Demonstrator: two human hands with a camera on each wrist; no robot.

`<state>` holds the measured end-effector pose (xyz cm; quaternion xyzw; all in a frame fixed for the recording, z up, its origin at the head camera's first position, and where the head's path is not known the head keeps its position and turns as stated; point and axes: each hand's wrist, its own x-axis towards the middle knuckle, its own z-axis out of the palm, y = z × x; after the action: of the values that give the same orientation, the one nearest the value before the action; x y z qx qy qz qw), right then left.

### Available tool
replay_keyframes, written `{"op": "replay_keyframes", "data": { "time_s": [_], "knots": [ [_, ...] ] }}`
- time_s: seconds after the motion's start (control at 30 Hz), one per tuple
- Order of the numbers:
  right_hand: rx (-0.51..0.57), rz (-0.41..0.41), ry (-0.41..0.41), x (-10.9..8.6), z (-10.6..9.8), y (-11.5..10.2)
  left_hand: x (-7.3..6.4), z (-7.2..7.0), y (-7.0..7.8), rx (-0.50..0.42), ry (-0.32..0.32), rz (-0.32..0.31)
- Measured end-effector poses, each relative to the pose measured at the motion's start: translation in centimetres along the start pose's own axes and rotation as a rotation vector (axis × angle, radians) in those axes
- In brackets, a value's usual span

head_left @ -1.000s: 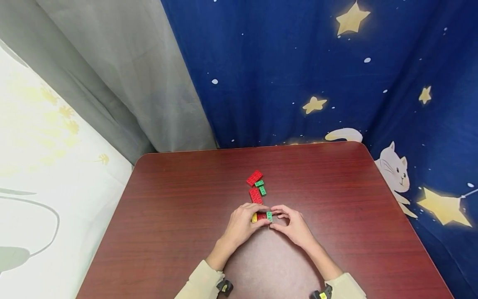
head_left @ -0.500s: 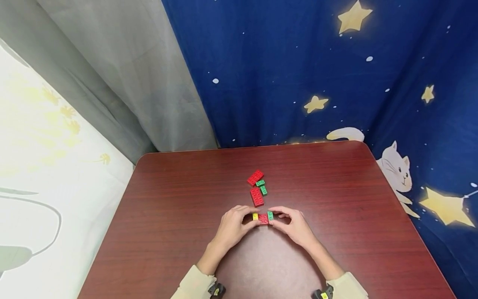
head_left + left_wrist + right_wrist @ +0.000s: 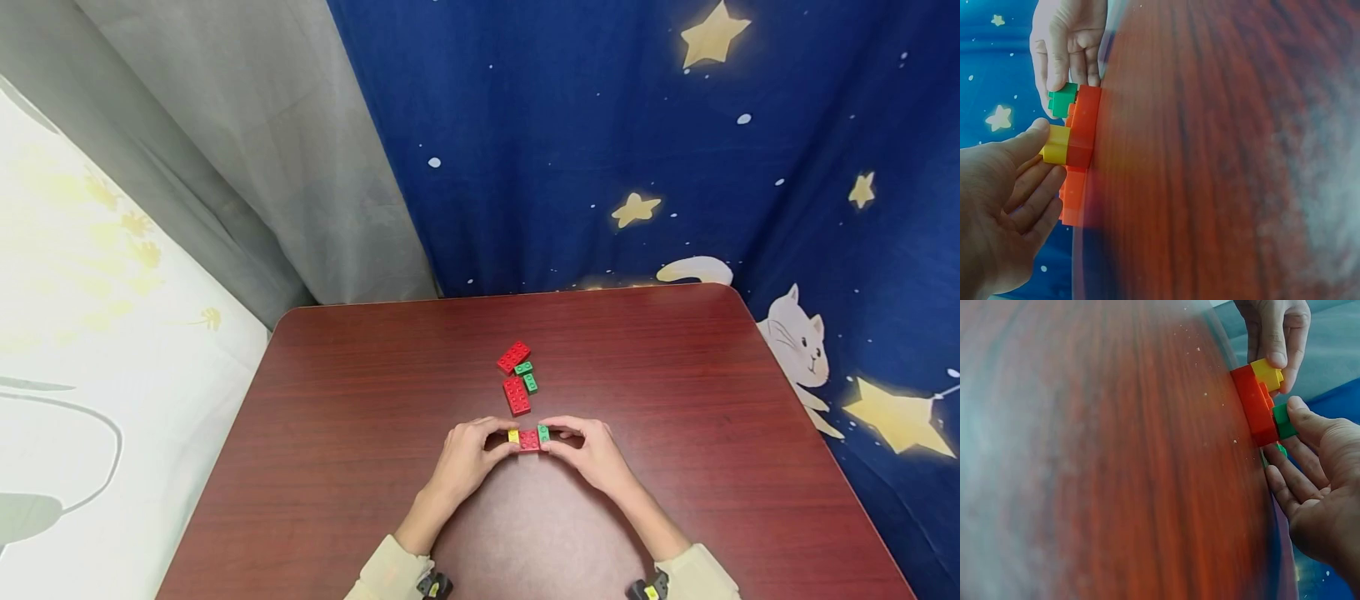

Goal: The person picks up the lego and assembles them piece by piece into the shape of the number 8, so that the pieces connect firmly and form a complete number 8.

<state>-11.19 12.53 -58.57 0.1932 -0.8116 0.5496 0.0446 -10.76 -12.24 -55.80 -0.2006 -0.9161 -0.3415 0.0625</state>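
Pinching brick-wide: left hand (image 3: 465, 454), yellow brick (image 3: 1057, 145); right hand (image 3: 597, 455), green brick (image 3: 1284, 422).

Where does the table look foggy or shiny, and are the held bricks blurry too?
Head view: a pale sheen on the near part of the table, while the white backdrop looks washed out; left wrist view: whitish haze at right, soft wood grain, held yellow brick clearer; right wrist view: haze at left, held green brick clearer than the wood.
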Motion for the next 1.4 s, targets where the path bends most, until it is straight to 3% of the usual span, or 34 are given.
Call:
{"op": "replay_keyframes", "data": {
  "time_s": [0.6,1.23,1.4],
  "knots": [
    [0.051,0.047,-0.065,0.19,-0.45,-0.39,0.06,0.10,0.05,-0.021,-0.003,-0.023],
    [-0.088,-0.036,-0.032,0.64,-0.28,-0.79,0.18,-0.08,0.06,-0.026,-0.001,-0.013],
    [-0.078,-0.030,-0.044,0.54,-0.28,-0.71,0.15,-0.01,0.12,-0.026,-0.002,-0.013]
  ]
}}
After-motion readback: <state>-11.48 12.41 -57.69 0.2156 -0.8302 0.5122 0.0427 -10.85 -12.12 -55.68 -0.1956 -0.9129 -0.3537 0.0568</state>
